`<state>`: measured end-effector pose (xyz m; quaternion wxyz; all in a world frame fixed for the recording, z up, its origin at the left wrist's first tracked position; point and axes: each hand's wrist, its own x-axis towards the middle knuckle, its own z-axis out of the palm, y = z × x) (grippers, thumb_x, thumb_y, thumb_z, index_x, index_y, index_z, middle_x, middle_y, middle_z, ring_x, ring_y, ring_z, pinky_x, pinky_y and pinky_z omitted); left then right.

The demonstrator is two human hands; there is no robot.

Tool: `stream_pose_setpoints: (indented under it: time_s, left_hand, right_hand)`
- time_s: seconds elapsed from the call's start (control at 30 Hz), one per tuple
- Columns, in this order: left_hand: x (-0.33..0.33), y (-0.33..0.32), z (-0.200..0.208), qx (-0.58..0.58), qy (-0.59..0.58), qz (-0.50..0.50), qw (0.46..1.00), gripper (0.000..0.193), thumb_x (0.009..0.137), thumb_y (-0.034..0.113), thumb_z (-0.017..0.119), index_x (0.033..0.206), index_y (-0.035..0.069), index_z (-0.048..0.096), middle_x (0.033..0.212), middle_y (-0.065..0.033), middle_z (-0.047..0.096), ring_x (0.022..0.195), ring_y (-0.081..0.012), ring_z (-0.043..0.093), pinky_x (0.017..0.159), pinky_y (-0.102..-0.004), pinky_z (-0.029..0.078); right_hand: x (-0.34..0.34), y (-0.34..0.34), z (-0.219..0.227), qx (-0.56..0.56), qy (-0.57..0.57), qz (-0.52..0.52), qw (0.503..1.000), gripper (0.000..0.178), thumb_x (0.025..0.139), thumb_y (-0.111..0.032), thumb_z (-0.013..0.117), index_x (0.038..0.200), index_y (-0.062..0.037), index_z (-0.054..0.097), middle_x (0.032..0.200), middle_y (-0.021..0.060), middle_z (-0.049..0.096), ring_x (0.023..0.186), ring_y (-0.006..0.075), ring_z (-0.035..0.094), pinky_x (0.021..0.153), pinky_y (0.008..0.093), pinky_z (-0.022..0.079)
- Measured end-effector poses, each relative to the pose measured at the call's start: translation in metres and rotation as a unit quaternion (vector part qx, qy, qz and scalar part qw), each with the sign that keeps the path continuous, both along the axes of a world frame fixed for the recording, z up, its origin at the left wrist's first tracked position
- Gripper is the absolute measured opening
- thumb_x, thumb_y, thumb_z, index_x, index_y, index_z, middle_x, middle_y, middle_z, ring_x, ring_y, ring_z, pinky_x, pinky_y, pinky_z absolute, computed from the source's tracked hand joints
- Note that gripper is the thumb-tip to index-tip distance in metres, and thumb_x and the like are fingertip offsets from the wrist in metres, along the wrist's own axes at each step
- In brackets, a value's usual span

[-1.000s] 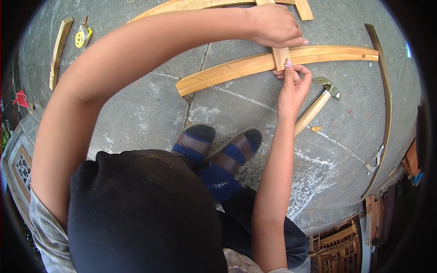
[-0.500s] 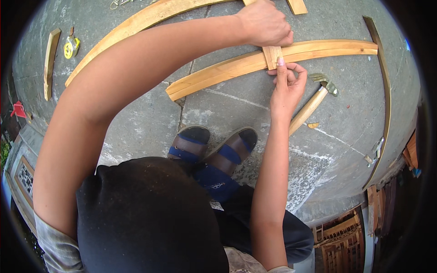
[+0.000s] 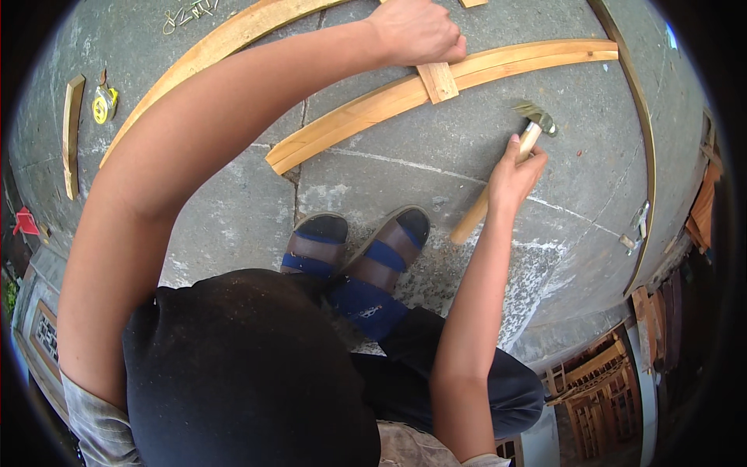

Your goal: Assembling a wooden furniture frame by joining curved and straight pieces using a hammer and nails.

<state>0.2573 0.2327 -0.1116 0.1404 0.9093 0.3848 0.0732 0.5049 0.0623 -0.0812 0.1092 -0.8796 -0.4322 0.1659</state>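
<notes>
In the head view, your left hand (image 3: 420, 33) was curled over the wooden crosspiece (image 3: 438, 83), which lay across the curved beam (image 3: 498, 67), its near end jutting past the edge. Your right hand (image 3: 515, 179) gripped the hammer (image 3: 530, 137) by its handle, on the beam's near side, over the concrete floor (image 3: 373, 175).

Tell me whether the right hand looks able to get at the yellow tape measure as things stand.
Probably not: the right hand is wrapped around the hammer, and the left arm stretches across between it and the tape measure.
</notes>
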Motion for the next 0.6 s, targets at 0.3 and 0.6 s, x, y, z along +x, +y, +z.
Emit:
stream_pose_setpoints:
  time_s: [0.3, 0.6]
  left_hand:
    - [-0.001, 0.003, 0.002, 0.01, -0.004, -0.016, 1.0, 0.051, 0.097, 0.039, 0.053, 0.058, 0.011, 0.069, 0.056, -0.0123, 0.066, 0.052, -0.0298, 0.066, 0.065, -0.0448, 0.049]
    - [0.0, 0.003, 0.0, -0.006, 0.009, -0.024, 1.0, 0.052, 0.099, 0.039, 0.051, 0.058, 0.012, 0.066, 0.055, -0.0107, 0.065, 0.053, -0.0306, 0.063, 0.07, -0.0427, 0.051]
  right_hand:
    - [-0.143, -0.021, 0.097, 0.185, 0.335, -0.114, 0.917, 0.041, 0.112, -0.043, 0.044, 0.12, -0.0035, 0.044, 0.099, 0.0078, 0.051, 0.065, 0.0102, 0.051, 0.051, 0.0237, 0.041]
    - [-0.179, -0.018, 0.097, 0.184, 0.372, -0.125, 0.901, 0.033, 0.115, -0.038, 0.041, 0.118, -0.0049, 0.043, 0.095, 0.0056, 0.05, 0.063, 0.0084, 0.049, 0.051, 0.0235, 0.041]
